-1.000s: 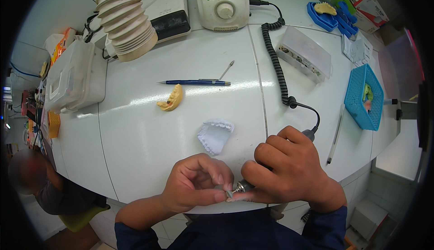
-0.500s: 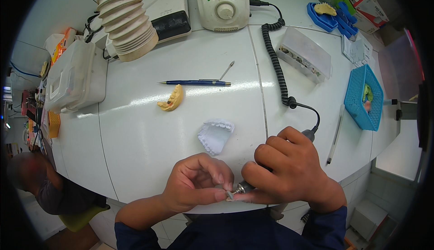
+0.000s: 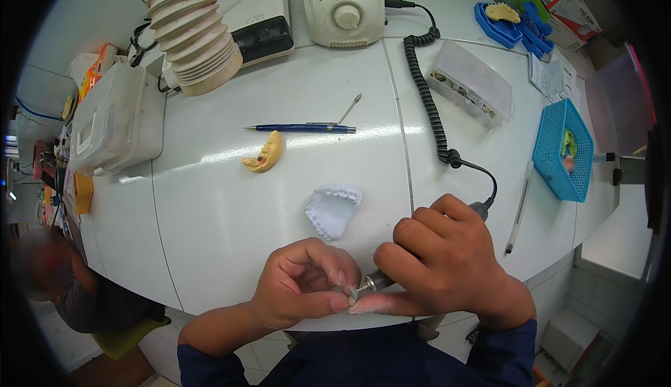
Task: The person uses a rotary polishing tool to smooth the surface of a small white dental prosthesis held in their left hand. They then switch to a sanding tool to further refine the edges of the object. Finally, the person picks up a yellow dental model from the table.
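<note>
My right hand (image 3: 447, 258) is wrapped round a dark rotary handpiece (image 3: 378, 280), whose cord leaves past my knuckles. A small grey grinding disc (image 3: 354, 293) sits at its tip. Between thumb and fingers, my left hand (image 3: 307, 278) pinches a tiny pale piece (image 3: 351, 302), mostly hidden by the fingertips; its kind is not clear. The disc is right at this piece, and my right thumb reaches to it. Just beyond my hands lies a white plaster dental model (image 3: 334, 211). Farther off is a yellow partial dental model (image 3: 264, 153) with a dark spot among its teeth.
Behind the models lie a blue mechanical pencil (image 3: 300, 128) and a thin bur (image 3: 350, 109). A coiled cord (image 3: 423, 93) runs to a cream control unit (image 3: 344, 6). A ribbed suction hose (image 3: 192, 30) hangs at back left. A blue basket (image 3: 563, 151) stands right. Another person (image 3: 70, 282) sits left.
The handpiece tip and disc have shifted slightly at the small piece, and my right thumb now shows straighter beneath it. My left hand keeps its pinch.
</note>
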Tool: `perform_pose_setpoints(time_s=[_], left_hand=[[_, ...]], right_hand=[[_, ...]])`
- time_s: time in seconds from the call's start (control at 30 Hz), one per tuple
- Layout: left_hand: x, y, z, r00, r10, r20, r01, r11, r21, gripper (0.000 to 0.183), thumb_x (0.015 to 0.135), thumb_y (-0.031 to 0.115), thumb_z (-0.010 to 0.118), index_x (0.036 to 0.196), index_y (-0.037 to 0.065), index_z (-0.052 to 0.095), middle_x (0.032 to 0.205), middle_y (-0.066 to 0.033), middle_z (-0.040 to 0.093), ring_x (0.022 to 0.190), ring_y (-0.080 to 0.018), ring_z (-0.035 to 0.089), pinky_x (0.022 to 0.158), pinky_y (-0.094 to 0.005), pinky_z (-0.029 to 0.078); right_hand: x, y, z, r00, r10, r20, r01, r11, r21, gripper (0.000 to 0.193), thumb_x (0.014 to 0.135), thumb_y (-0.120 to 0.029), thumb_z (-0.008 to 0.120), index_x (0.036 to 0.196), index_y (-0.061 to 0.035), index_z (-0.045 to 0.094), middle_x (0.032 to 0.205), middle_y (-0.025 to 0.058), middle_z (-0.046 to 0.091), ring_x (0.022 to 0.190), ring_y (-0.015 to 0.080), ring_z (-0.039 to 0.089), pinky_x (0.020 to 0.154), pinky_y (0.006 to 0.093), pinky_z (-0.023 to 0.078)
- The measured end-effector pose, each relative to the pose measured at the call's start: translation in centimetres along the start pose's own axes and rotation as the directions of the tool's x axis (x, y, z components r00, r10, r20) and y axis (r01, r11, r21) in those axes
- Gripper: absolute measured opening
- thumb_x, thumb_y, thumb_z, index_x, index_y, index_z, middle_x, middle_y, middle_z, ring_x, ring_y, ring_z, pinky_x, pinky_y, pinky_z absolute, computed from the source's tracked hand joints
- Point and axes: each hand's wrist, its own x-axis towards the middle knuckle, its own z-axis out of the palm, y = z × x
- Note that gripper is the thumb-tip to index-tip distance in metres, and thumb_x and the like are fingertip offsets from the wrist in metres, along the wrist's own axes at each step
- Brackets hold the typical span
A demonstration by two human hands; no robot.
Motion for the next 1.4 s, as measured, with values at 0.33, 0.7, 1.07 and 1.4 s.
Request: perform_pose_setpoints(time_s=[0.33,0.7,1.07,1.4], left_hand=[[-0.07,-0.61,-1.25,0.987,0.065,0.144,-0.056,0.996,-0.068,0.026,0.085,-0.01,0.069,0.101,0.005,0.056,0.103,-0.012,0.06,0.098,-0.0161,0.059,0.09,-0.0321,0.048],[-0.19,-0.62,-1.19,0.992,0.06,0.112,-0.055,0.997,-0.051,0.024,0.085,-0.009,0.069,0.1,0.005,0.056,0.102,-0.0127,0.061,0.095,-0.0151,0.059,0.088,-0.0309,0.048],[-0.06,-0.54,-0.96,0.993,0.071,0.092,-0.068,0.997,-0.038,0.022,0.086,-0.009,0.069,0.098,0.004,0.056,0.1,-0.0132,0.063,0.093,-0.0142,0.06,0.086,-0.0297,0.048],[-0.08,-0.58,-0.98,0.993,0.071,0.099,-0.068,0.997,-0.034,0.022,0.086,-0.01,0.069,0.097,0.005,0.056,0.101,-0.0133,0.063,0.093,-0.0145,0.06,0.086,-0.0303,0.048]], right_hand=[[-0.07,-0.1,-0.02,1.0,-0.023,-0.004,0.023,1.0,-0.007,0.046,0.085,-0.059,0.062,0.069,-0.0166,0.052,0.063,-0.001,0.033,0.054,0.0142,0.039,0.054,0.03,0.028],[-0.02,-0.02,-0.03,1.0,0.001,0.001,-0.001,1.0,-0.009,0.049,0.085,-0.06,0.062,0.068,-0.0152,0.052,0.063,-0.0007,0.034,0.054,0.0148,0.039,0.055,0.0305,0.029],[0.04,0.05,-0.23,0.998,0.013,0.057,-0.013,1.0,0.013,0.048,0.086,-0.058,0.062,0.069,-0.0149,0.052,0.064,-0.0003,0.035,0.054,0.0153,0.039,0.055,0.0311,0.028],[0.13,0.02,-0.25,0.999,-0.002,0.038,0.002,1.0,0.014,0.047,0.087,-0.058,0.061,0.069,-0.0157,0.053,0.063,-0.0005,0.034,0.054,0.015,0.04,0.055,0.0307,0.028]])
